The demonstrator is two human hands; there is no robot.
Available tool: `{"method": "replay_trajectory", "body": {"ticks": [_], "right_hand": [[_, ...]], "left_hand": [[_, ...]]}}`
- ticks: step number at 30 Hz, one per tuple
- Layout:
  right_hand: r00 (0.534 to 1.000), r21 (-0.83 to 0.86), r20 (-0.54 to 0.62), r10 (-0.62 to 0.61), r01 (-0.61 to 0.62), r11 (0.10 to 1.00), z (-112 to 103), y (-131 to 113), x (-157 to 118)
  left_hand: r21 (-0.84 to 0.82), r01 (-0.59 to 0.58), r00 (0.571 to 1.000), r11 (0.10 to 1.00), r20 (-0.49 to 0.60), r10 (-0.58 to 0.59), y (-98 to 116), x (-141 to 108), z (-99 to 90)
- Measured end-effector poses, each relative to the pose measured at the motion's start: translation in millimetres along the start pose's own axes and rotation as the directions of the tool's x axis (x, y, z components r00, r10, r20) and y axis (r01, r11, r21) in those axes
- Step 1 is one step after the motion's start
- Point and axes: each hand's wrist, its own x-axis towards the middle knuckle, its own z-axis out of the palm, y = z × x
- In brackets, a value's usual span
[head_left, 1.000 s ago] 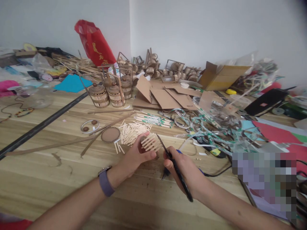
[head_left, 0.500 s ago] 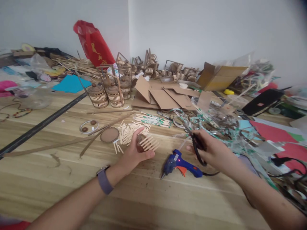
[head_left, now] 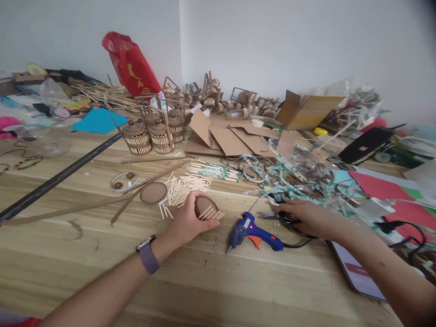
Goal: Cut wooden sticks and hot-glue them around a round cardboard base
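My left hand point(head_left: 189, 218) is closed round a small round cardboard piece point(head_left: 207, 204) with a brown rim, from which several short wooden sticks point(head_left: 211, 213) stick out towards me. My right hand point(head_left: 303, 215) grips the black handles of a pair of scissors point(head_left: 269, 215), whose blades point left, low over the table. Between the hands lies a blue glue gun point(head_left: 247, 229) with an orange trigger and a lit red light. Just beyond my left hand is a heap of cut wooden sticks point(head_left: 185, 188). A round cardboard disc point(head_left: 153, 193) with a scalloped rim lies left of it.
Small lidded baskets point(head_left: 136, 136) with tall handles stand at the back left. Cardboard sheets point(head_left: 235, 141) and an open box point(head_left: 309, 111) lie behind. Tangled wrappers and strips point(head_left: 275, 175) cover the right. A phone-like device point(head_left: 357, 272) lies under my right forearm.
My right hand has lowered the scissors to the table, and their blades have swung to point left. My left hand has turned the round piece so its cardboard face shows.
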Motion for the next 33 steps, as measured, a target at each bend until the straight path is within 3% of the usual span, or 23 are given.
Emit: {"method": "replay_trajectory", "body": {"ticks": [3,6,9,11,13,17,22,26,30,33], "right_hand": [[0.994,-0.041,0.107,-0.038,0.042,0.998,2.0,0.3,8.4],[0.999,-0.129,0.003,-0.034,0.034,0.991,1.0,-1.7,13.5],[0.993,-0.170,-0.111,0.032,-0.051,0.984,-4.6,-19.8,10.9],[0.994,-0.072,-0.096,0.061,-0.068,0.995,-8.3,-41.2,5.5],[0.993,0.093,0.034,0.109,-0.112,0.989,-8.6,-63.8,-0.3],[0.987,0.254,0.143,0.067,-0.102,0.962,3.4,-89.3,-5.6],[0.992,0.344,0.090,0.084,-0.111,0.932,10.8,-91.3,-8.0],[0.978,0.400,-0.001,0.209,-0.191,0.896,-0.5,-92.5,-17.3],[0.945,0.594,-0.114,0.306,-0.182,0.783,-6.1,-91.2,-22.1],[0.910,0.685,-0.137,0.390,-0.198,0.701,-1.2,-90.3,-18.5]], "left_hand": [[0.019,-0.026,1.000,0.999,0.010,0.026,-2.1,0.8,1.3],[0.110,-0.086,0.996,0.990,-0.030,0.089,-4.6,2.1,1.4],[0.220,-0.163,0.984,0.962,-0.037,0.176,-5.8,3.3,0.5],[0.266,-0.209,0.975,0.941,-0.012,0.220,-6.2,3.9,-0.1],[0.298,-0.240,0.969,0.924,0.022,0.245,-7.3,4.4,-0.2],[0.316,-0.256,0.967,0.914,0.078,0.244,-13.1,5.7,1.6],[0.320,-0.289,0.957,0.902,0.100,0.272,-18.4,8.3,4.1],[0.370,-0.261,0.965,0.891,0.086,0.247,-15.2,9.3,2.8],[0.380,-0.277,0.961,0.883,0.093,0.261,-13.2,7.6,0.2],[0.370,-0.300,0.954,0.879,0.115,0.277,-14.1,6.2,-0.3]]}}
